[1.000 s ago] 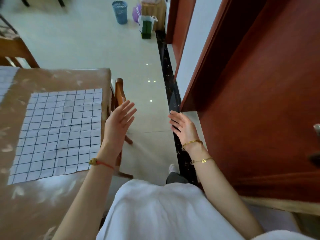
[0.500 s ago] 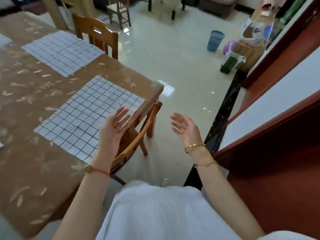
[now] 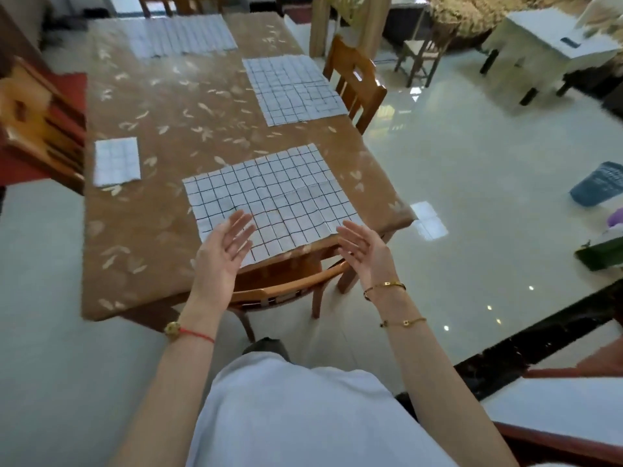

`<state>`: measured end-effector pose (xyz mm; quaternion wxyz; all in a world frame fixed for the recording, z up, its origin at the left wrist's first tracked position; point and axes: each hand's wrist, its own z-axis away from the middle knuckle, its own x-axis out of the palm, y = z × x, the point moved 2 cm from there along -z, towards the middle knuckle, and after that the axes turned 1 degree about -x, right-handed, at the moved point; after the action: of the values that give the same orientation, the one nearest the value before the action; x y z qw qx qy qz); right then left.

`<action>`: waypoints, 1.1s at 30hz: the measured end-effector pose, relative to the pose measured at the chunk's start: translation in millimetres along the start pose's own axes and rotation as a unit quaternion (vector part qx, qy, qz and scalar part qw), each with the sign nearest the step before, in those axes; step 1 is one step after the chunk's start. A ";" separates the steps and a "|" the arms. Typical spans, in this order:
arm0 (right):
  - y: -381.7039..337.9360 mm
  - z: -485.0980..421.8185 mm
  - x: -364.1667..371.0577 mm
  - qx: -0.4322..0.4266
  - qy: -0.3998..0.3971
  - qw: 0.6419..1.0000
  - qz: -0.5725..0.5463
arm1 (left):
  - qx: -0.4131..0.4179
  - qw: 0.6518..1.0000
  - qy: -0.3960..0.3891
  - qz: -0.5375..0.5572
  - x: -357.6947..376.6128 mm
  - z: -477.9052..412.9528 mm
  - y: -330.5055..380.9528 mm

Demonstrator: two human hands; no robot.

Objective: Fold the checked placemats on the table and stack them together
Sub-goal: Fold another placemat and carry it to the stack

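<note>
Head view: both hands are empty. The left hand (image 3: 222,254) and right hand (image 3: 365,252) hover with fingers straight and spread, palms turned towards each other, holding nothing.

The nearest checked placemat (image 3: 269,193) lies flat just beyond the fingertips, and its near edge runs between the two hands along the table (image 3: 151,129) edge. That placing is the main risk. If either hand drags the near edge towards the body instead of lifting it, the mat may slip off the glossy table cover and drop onto the chair (image 3: 279,291) tucked in below the wrists. The mat also sits askew to the table edge, so lifting the two corners unevenly would probably give a crooked fold with its edges out of line.

This mat is pale with a dark grid. It looks thin and limp, with faint crease lines crossing near its middle that could guide the fold.

A second open placemat (image 3: 293,89) lies well beyond the right hand. A third placemat (image 3: 183,33) lies at the far end, blurred. A small folded placemat (image 3: 117,161) rests well out to the left of the left hand, and I judge that to be where the stack goes.
</note>
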<state>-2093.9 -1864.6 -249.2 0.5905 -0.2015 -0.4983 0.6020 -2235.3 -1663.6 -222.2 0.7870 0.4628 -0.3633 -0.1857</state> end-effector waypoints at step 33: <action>-29.5 -164.6 63.8 0.077 -0.090 0.990 0.078 | 0.013 0.984 0.173 0.044 -11.5 -101.1 22.4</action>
<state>-1956.2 -1752.6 -271.9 0.5084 -0.1384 -0.4840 0.6986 -2168.8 -1585.1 -238.6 0.8392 0.4820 -0.2440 -0.0629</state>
